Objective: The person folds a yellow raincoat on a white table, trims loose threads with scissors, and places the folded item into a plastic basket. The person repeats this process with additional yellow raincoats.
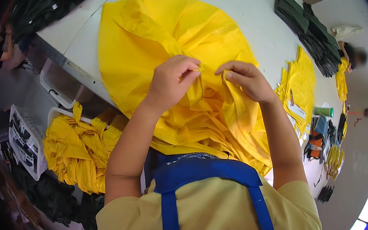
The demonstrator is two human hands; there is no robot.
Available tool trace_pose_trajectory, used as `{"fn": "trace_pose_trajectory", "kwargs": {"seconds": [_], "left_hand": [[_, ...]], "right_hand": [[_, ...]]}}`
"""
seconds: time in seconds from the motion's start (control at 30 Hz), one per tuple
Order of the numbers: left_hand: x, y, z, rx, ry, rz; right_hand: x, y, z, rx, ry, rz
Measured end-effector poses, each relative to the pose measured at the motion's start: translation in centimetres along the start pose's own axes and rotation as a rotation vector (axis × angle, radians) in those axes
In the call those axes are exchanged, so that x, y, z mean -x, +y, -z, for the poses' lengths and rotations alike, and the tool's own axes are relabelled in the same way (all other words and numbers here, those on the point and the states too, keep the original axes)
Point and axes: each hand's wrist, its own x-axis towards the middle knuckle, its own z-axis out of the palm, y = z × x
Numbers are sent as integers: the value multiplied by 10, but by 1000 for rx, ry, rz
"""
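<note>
A large sheet of yellow fabric (210,27) spreads over the white table in front of me, smooth at the far side and bunched in folds near my body. My left hand (173,80) pinches a bit of it between thumb and fingers. A short distance to the right, my right hand (245,77) is closed on another edge of the same fabric, which hangs down in a fold below the fingers. Both hands are raised over the gathered part. What exactly lies between the fingertips is partly covered by the fingers.
Left of me, a heap of yellow fabric (80,148) overflows a bin beside a white plastic basket (27,140). Dark folded fabric (307,30), yellow cut pieces (299,76) and a green roll (323,111) lie at the right. Another person (357,57) is at the far right.
</note>
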Motion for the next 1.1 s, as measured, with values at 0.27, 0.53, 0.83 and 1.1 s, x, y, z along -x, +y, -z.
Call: {"fn": "trace_pose_trajectory", "kwargs": {"seconds": [0.27, 0.53, 0.83, 1.1], "left_hand": [[0, 22, -26, 20, -13, -15], [-2, 24, -34, 10, -16, -10], [-7, 30, -27, 57, -371, 112], [-50, 40, -39, -630, -495, -186]], "right_hand": [[9, -7, -6, 101, 77, 15], [12, -8, -2, 137, 68, 19], [7, 1, 2, 241, 160, 178], [20, 19, 5, 210, 281, 388]]}}
